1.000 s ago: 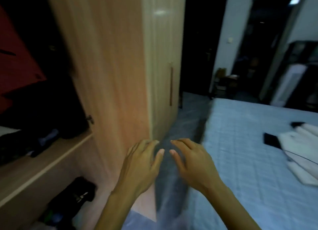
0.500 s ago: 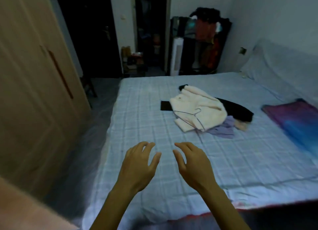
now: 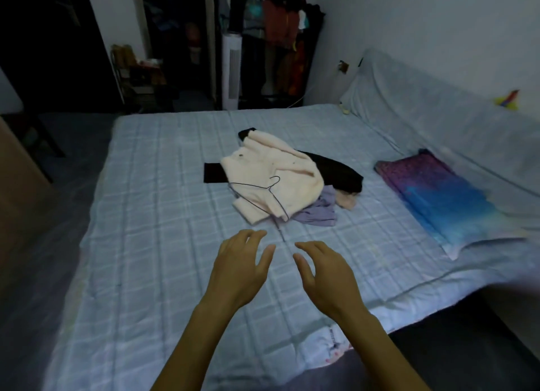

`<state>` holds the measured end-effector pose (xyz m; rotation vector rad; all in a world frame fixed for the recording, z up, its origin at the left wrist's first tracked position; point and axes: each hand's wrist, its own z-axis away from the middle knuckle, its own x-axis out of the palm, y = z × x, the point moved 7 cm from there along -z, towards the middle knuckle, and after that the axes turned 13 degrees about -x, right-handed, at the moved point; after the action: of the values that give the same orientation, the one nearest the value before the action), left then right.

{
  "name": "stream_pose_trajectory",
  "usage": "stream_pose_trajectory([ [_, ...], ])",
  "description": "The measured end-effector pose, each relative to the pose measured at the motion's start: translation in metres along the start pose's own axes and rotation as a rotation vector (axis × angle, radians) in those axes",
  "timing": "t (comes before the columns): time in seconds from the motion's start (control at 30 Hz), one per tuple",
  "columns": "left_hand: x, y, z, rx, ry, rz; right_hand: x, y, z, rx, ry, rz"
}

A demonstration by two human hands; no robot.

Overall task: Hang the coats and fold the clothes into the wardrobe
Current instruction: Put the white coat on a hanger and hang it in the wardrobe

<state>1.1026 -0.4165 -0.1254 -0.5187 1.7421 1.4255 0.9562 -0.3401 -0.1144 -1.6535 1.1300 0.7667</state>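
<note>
Wardrobe (image 3: pixel 17 186): only a wooden edge shows at the far left – well apart from the clothes.
Left hand (image 3: pixel 239 270): hovers palm-down over the bed (image 3: pixel 146 244), its grip spread and holding nothing.
Wire hanger (image 3: pixel 257 193): lies on top of the cream fleece coat (image 3: pixel 280 174), hook pointing away from the person, its lower arm trailing onto the sheet toward the hands.
Clothes pile: mid-bed, beyond both hands; under the coat sit a black garment (image 3: pixel 336 171) and a lilac one (image 3: pixel 318 212).
Right hand (image 3: pixel 327 270): just beside the left, grip likewise spread and empty.
Folded blanket (image 3: pixel 438 197): purple and blue, to the right, apart from the pile.
Step in hand, as I judge it: reaching for the hanger and coat.
Doing it well: lift the hanger clear first – thin wire may snag in fleece – then find the collar and feed each shoulder on before carrying it to the wardrobe.
</note>
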Motion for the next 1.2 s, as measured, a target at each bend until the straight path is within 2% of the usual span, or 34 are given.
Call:
stream_pose_trajectory([
  [0.2, 0.020, -0.019, -0.091, -0.045, -0.026, 0.039, 0.031, 0.042, -0.077, 0.010, -0.067, 0.041],
  [0.47, 0.047, -0.037, -0.170, -0.106, -0.077, 0.043, 0.078, 0.096, -0.144, 0.072, -0.109, -0.035],
  [0.8, 0.106, -0.026, -0.285, -0.166, -0.140, -0.038, 0.150, 0.206, -0.231, 0.151, -0.201, -0.227],
  [1.03, 0.182, -0.061, -0.382, -0.188, -0.203, -0.103, 0.265, 0.313, -0.302, 0.270, -0.302, -0.266],
  [1.2, 0.236, -0.098, -0.435, -0.197, -0.259, -0.111, 0.349, 0.357, -0.340, 0.360, -0.359, -0.257],
])
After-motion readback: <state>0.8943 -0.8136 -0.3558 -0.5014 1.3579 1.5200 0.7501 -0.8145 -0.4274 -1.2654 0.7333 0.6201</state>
